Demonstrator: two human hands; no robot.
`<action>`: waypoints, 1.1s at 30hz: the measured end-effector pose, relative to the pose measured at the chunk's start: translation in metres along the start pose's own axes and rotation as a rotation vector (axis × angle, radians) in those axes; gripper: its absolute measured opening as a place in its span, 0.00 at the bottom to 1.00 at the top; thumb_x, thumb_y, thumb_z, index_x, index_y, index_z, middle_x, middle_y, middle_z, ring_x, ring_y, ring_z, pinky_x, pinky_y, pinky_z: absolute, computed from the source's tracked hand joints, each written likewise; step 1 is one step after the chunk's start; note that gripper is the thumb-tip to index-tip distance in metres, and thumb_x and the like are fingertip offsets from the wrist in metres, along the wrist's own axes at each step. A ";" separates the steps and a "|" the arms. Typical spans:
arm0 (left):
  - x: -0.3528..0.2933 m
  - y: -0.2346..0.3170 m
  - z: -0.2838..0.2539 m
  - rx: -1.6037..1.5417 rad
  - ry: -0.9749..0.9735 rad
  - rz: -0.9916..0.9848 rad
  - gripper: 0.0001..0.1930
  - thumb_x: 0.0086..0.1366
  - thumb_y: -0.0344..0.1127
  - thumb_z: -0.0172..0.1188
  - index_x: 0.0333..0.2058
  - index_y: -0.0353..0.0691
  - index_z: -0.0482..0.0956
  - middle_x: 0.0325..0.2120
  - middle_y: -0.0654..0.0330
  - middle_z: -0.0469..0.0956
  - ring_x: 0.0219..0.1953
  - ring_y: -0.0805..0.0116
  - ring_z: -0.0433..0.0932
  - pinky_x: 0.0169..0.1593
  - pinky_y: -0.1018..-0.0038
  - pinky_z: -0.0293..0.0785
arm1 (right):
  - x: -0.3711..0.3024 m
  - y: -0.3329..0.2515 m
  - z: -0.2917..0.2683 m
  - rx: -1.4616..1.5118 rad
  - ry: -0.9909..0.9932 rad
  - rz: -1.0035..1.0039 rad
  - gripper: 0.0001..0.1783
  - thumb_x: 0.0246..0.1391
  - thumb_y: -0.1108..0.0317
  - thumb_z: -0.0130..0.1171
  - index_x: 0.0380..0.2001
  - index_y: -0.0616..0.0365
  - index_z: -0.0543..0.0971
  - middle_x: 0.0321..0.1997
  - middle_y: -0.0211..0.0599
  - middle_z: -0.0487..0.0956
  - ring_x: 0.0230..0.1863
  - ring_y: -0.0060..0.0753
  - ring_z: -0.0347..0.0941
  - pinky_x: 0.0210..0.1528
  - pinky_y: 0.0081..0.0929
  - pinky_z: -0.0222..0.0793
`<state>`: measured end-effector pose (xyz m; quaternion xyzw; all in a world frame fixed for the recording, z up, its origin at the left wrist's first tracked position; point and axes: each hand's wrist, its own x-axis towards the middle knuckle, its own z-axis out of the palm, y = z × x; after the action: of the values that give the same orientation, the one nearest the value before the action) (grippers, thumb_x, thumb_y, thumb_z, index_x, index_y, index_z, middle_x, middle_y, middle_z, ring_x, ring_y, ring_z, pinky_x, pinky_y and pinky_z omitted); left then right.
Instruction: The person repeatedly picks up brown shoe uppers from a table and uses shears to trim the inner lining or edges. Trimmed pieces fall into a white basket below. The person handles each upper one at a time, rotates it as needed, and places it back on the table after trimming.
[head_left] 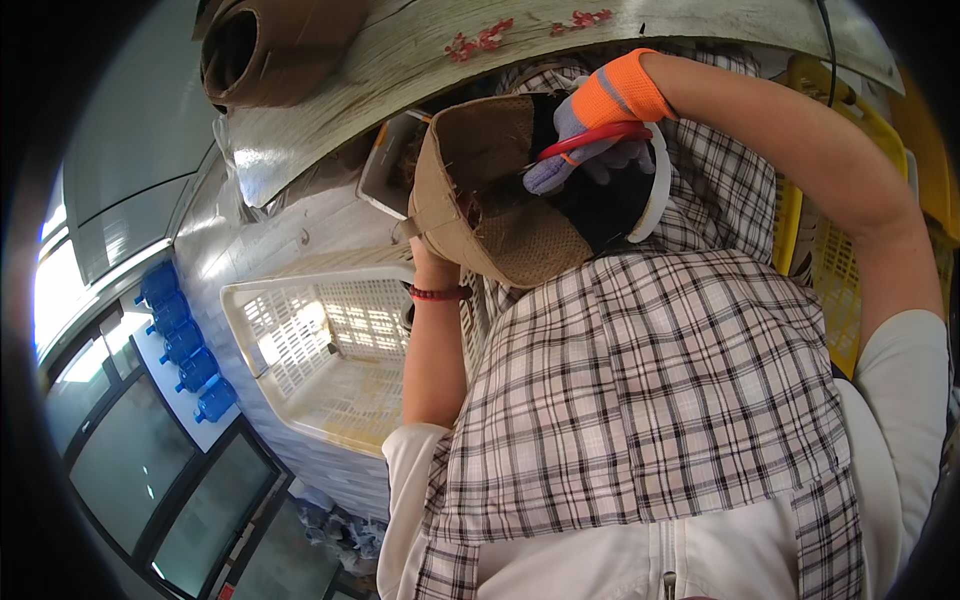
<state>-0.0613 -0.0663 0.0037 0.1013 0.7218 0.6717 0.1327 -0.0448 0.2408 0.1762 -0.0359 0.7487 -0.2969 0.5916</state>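
Note:
A brown, open-mouthed container-like piece with woven-textured walls is tilted above my lap, its inside facing me. Black lining and a white curved rim show on its right side. Loose brown fibres cling to its inner left wall. My left hand, bare with a red bead bracelet at the wrist, grips its lower left side; the fingers are hidden behind it. Over the opening, my right hand wears a lilac glove with an orange cuff. It is closed on red-handled scissors, whose blades barely show against the dark inside.
Ahead runs a wooden worktable with red scraps on it and a brown cylindrical piece at its left. A cream plastic basket stands left on the floor, yellow crates on the right. Blue water jugs line the far left.

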 end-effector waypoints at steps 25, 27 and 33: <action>-0.042 0.349 0.036 0.685 0.027 0.895 0.14 0.58 0.35 0.60 0.40 0.33 0.82 0.42 0.44 0.82 0.45 0.52 0.81 0.50 0.65 0.76 | -0.012 0.161 0.114 0.947 0.915 -0.972 0.38 0.63 0.36 0.42 0.39 0.68 0.78 0.26 0.36 0.77 0.23 0.24 0.70 0.27 0.21 0.68; -0.046 0.387 0.043 1.007 0.275 1.178 0.12 0.55 0.30 0.59 0.38 0.38 0.83 0.40 0.47 0.83 0.44 0.52 0.82 0.48 0.63 0.77 | -0.013 0.155 0.113 0.975 0.889 -1.017 0.40 0.63 0.35 0.40 0.39 0.68 0.78 0.26 0.37 0.76 0.23 0.24 0.70 0.27 0.21 0.68; 0.110 0.387 -0.005 1.579 0.025 1.153 0.19 0.53 0.23 0.53 0.45 0.42 0.81 0.45 0.53 0.80 0.45 0.57 0.79 0.49 0.65 0.73 | -0.018 0.133 0.107 0.909 0.851 -1.058 0.40 0.64 0.36 0.40 0.39 0.71 0.76 0.17 0.30 0.69 0.18 0.21 0.66 0.24 0.20 0.68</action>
<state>-0.1792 -0.0056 0.3831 0.4914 0.8050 -0.0420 -0.3297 0.0968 0.3142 0.1136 -0.0253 0.5998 -0.7997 -0.0049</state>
